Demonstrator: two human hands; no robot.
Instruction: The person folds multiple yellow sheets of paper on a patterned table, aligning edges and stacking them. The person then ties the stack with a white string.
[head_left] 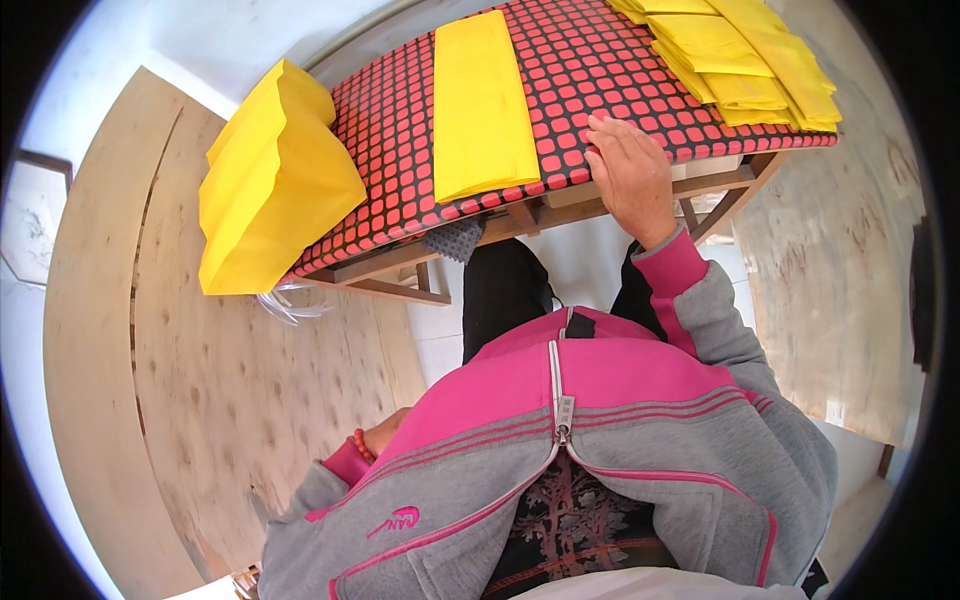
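From where I stand, with twelve straight ahead of the person (650,365), the tabletop (575,80) spans ten to one. A folded piece (485,110) lies on it near half past eleven, reaching the near edge. A pile of folded pieces (745,65) sits at one, toward the right end; a loose piece (280,195) overhangs the left end at ten, strands (290,305) beneath it. Between folded piece and pile, the right hand (640,195) is at the near edge. Under that edge, at eleven, is a cloth (455,241). Planking (240,400) lies at nine, a board (830,250) at two.
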